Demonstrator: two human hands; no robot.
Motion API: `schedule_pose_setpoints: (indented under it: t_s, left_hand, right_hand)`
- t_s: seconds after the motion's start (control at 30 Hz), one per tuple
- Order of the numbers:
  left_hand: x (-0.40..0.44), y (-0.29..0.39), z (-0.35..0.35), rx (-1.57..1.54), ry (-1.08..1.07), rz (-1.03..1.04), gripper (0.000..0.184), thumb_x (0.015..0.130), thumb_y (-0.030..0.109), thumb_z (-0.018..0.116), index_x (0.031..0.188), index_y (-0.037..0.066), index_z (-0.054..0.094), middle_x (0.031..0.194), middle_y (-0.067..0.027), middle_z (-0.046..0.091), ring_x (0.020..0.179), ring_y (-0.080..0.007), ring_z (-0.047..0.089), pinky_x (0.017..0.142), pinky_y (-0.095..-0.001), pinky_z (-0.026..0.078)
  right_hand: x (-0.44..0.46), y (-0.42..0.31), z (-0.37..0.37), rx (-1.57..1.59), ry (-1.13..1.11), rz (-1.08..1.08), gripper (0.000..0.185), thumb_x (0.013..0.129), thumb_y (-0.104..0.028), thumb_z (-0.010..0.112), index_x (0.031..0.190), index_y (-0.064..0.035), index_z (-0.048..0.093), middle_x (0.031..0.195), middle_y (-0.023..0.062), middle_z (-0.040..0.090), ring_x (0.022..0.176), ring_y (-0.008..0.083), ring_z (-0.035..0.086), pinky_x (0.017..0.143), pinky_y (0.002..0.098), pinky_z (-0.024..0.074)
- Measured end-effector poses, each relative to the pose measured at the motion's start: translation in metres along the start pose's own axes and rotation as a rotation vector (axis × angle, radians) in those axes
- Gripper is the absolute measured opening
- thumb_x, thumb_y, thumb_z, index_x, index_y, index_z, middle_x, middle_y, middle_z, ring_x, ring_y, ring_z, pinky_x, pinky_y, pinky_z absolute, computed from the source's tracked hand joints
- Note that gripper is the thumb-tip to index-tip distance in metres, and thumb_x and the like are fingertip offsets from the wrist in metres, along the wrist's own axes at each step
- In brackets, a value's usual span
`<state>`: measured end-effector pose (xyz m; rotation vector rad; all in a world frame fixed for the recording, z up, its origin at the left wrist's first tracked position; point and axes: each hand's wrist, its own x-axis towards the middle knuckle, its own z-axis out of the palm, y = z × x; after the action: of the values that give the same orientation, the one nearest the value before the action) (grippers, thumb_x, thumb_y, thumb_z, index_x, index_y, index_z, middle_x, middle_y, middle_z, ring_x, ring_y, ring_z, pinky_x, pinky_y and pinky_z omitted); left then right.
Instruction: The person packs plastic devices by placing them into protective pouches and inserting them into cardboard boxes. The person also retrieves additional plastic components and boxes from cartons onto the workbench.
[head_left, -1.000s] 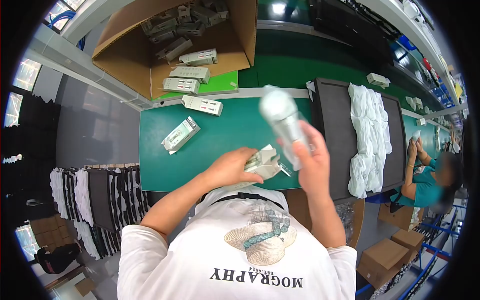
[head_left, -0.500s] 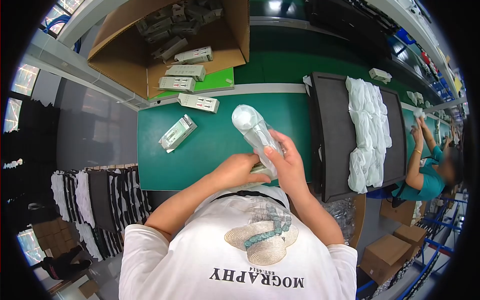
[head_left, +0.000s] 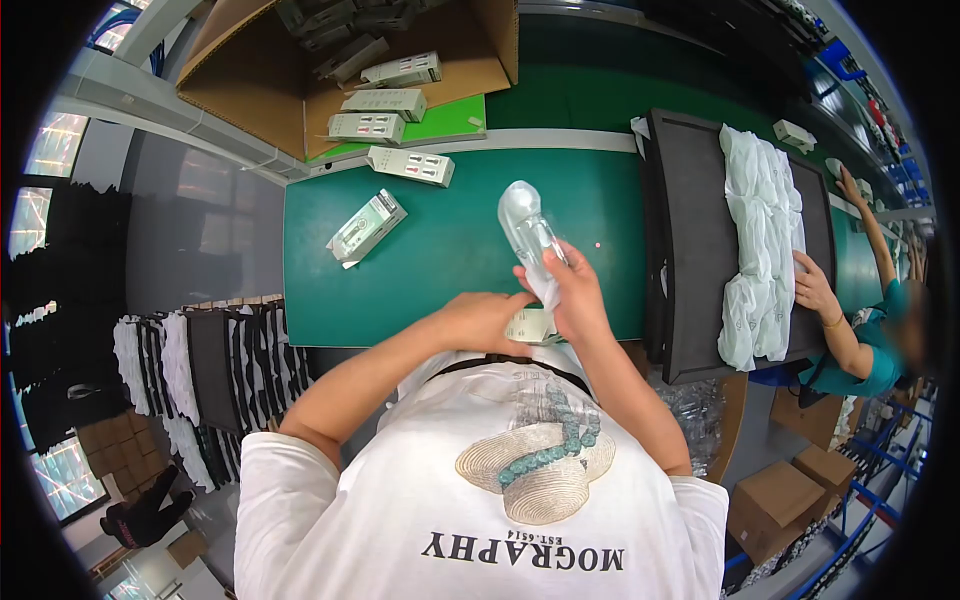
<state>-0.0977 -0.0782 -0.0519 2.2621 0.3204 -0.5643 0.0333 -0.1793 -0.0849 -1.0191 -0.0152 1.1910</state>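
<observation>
My right hand [head_left: 578, 295] is closed around a clear-bagged pale device [head_left: 522, 215] with a rounded head, held tilted above the green bench. Close to my body, my left hand [head_left: 488, 318] grips a small white carton [head_left: 531, 325], just below the bagged device. The carton's near end is partly hidden by my fingers and shirt. Another printed carton [head_left: 367, 228] lies on the bench to the left, with one end flap sticking out. Behind it rests a similar carton [head_left: 410, 166] showing small product pictures.
A large cardboard box [head_left: 240, 110] of cartons lies open at the back left, some spilling onto a green board [head_left: 462, 118]. To the right, a black tray [head_left: 690, 250] holds white bagged items [head_left: 760, 240]. A co-worker's hand [head_left: 815, 287] touches them.
The bagged device has shifted away from the carton, its head now more upright, so more of the carton shows. The co-worker's one hand has come to the tray. The camera view shifted slightly.
</observation>
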Motion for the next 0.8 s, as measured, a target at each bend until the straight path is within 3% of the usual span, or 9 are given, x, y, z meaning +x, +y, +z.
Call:
schedule_pose_setpoints:
  t_s: [0.07, 0.13, 0.2, 0.3, 0.47, 0.6, 0.7, 0.77, 0.8]
  left_hand:
    - [-0.002, -0.009, 0.001, -0.056, -0.034, 0.037, 0.07, 0.071, 0.043, 0.074, 0.123, 0.006, 0.048, 0.108, -0.0184, 0.06, 0.097, -0.0338, 0.061, 0.082, -0.042, 0.05]
    - [-0.008, -0.015, 0.002, -0.07, 0.145, -0.016, 0.07, 0.073, 0.041, 0.074, 0.126, 0.006, 0.045, 0.107, -0.0184, 0.06, 0.097, -0.0355, 0.06, 0.082, -0.0428, 0.049]
    - [-0.014, -0.015, 0.0, -0.071, 0.236, -0.042, 0.07, 0.074, 0.039, 0.073, 0.128, 0.005, 0.043, 0.107, -0.0183, 0.06, 0.098, -0.0364, 0.059, 0.082, -0.0433, 0.048]
    - [-0.019, -0.003, -0.01, -0.135, 0.411, 0.05, 0.07, 0.074, 0.037, 0.075, 0.126, 0.004, 0.044, 0.109, -0.0191, 0.059, 0.098, -0.037, 0.059, 0.082, -0.0433, 0.048]
    - [-0.015, 0.014, -0.017, -0.153, 0.441, 0.098, 0.068, 0.073, 0.035, 0.076, 0.125, 0.003, 0.046, 0.112, -0.0195, 0.058, 0.099, -0.036, 0.059, 0.085, -0.0417, 0.048]
    - [-0.011, 0.012, -0.025, -0.309, 0.516, -0.165, 0.066, 0.075, 0.034, 0.074, 0.124, 0.001, 0.045, 0.111, -0.0225, 0.058, 0.103, -0.0378, 0.058, 0.088, -0.0421, 0.047]
    - [-0.007, 0.005, -0.019, -0.391, 0.489, 0.033, 0.067, 0.075, 0.033, 0.074, 0.125, -0.001, 0.045, 0.113, -0.0245, 0.056, 0.105, -0.0382, 0.056, 0.091, -0.0417, 0.046]
    - [-0.01, 0.006, -0.02, -0.398, 0.506, 0.053, 0.066, 0.075, 0.032, 0.074, 0.125, -0.001, 0.045, 0.114, -0.0239, 0.056, 0.106, -0.0381, 0.056, 0.091, -0.0419, 0.045]
    - [-0.011, 0.006, -0.021, -0.406, 0.521, 0.075, 0.066, 0.075, 0.031, 0.074, 0.125, -0.001, 0.044, 0.115, -0.0234, 0.055, 0.106, -0.038, 0.055, 0.092, -0.0422, 0.045]
  right_hand:
    - [-0.003, -0.008, -0.005, 0.043, 0.01, -0.067, 0.043, 0.091, -0.014, 0.06, 0.127, 0.0034, 0.042, 0.114, 0.0179, 0.058, 0.093, 0.0286, 0.065, 0.084, 0.0414, 0.0546]
    - [-0.008, -0.029, -0.011, 0.085, 0.016, -0.139, 0.044, 0.091, -0.015, 0.06, 0.127, 0.0035, 0.043, 0.114, 0.0184, 0.058, 0.092, 0.0296, 0.065, 0.084, 0.0428, 0.0549]
    - [-0.024, -0.059, -0.016, -0.076, 0.004, -0.367, 0.046, 0.091, -0.017, 0.06, 0.128, 0.0033, 0.042, 0.117, 0.0182, 0.056, 0.097, 0.0301, 0.064, 0.086, 0.0439, 0.0542]
    - [-0.046, -0.083, -0.01, -0.136, -0.089, -0.358, 0.047, 0.091, -0.017, 0.06, 0.129, 0.003, 0.042, 0.12, 0.0177, 0.054, 0.103, 0.0297, 0.061, 0.089, 0.0435, 0.0525]
    - [-0.051, -0.068, -0.016, -0.371, -0.179, -0.325, 0.048, 0.091, -0.017, 0.059, 0.13, 0.0026, 0.041, 0.127, 0.0164, 0.05, 0.112, 0.0285, 0.056, 0.094, 0.0421, 0.0487]
    - [-0.07, -0.053, -0.009, -0.529, -0.192, -0.408, 0.047, 0.09, -0.016, 0.059, 0.13, 0.0022, 0.041, 0.127, 0.0159, 0.05, 0.114, 0.0274, 0.055, 0.096, 0.0405, 0.0468]
    - [-0.07, -0.033, -0.005, -0.579, -0.183, -0.42, 0.047, 0.09, -0.015, 0.06, 0.13, 0.0026, 0.041, 0.126, 0.016, 0.05, 0.109, 0.0262, 0.058, 0.092, 0.0395, 0.0491]
    - [-0.071, -0.036, 0.001, -0.602, -0.181, -0.428, 0.048, 0.09, -0.015, 0.06, 0.13, 0.0028, 0.04, 0.126, 0.016, 0.05, 0.106, 0.0255, 0.059, 0.09, 0.039, 0.0502]
    - [-0.075, -0.042, 0.001, -0.448, -0.213, -0.346, 0.048, 0.09, -0.015, 0.06, 0.13, 0.0026, 0.04, 0.124, 0.0159, 0.051, 0.1, 0.0242, 0.06, 0.084, 0.0373, 0.0518]
